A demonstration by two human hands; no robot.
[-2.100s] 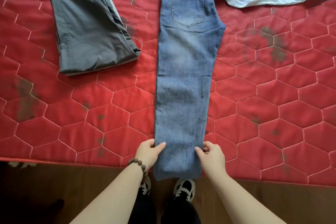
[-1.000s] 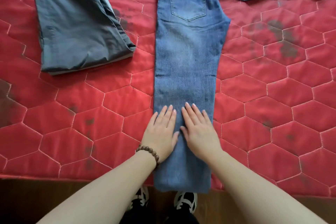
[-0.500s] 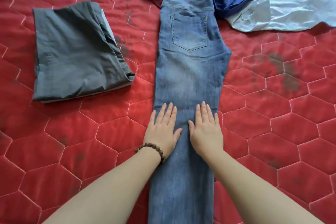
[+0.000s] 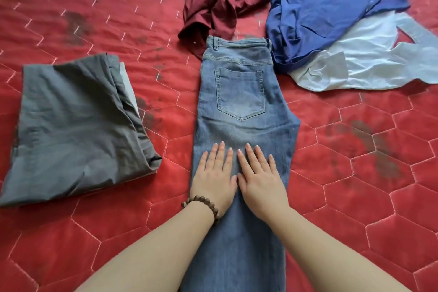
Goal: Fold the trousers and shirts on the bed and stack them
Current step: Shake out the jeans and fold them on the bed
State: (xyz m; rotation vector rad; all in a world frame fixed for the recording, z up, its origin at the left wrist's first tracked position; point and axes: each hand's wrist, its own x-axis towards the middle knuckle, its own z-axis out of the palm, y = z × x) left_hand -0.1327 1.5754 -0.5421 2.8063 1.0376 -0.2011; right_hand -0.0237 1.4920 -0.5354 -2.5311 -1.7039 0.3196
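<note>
1. Head view: the left hand point(image 4: 213, 174) lies flat on the blue jeans point(image 4: 239, 111), fingers straight and slightly spread, palm down on the denim just below the back pocket point(image 4: 239, 92). It grips nothing. A brown bead bracelet point(image 4: 202, 204) circles its wrist.
2. The right hand point(image 4: 259, 176) lies flat beside it on the same jeans, fingers straight and pointing toward the waistband. The two thumbs nearly touch at the middle of the leg.
3. The jeans lie lengthwise on the red quilted bed point(image 4: 355, 185), folded leg over leg, the waistband at the far end and the legs running toward the person, out of the bottom of the picture between the forearms.
4. To the left of the jeans, apart from them, sits a folded pair of grey trousers point(image 4: 73, 130).
5. Beyond the waistband, a crumpled maroon shirt point(image 4: 222, 0) touches the jeans' far left corner.
6. To the right of the waistband, a rumpled blue shirt point(image 4: 320, 16) lies on top of a pale blue shirt point(image 4: 369, 64); the blue one touches the waistband's right end.
7. Dark smudges mark the bed cover around the jeans.
</note>
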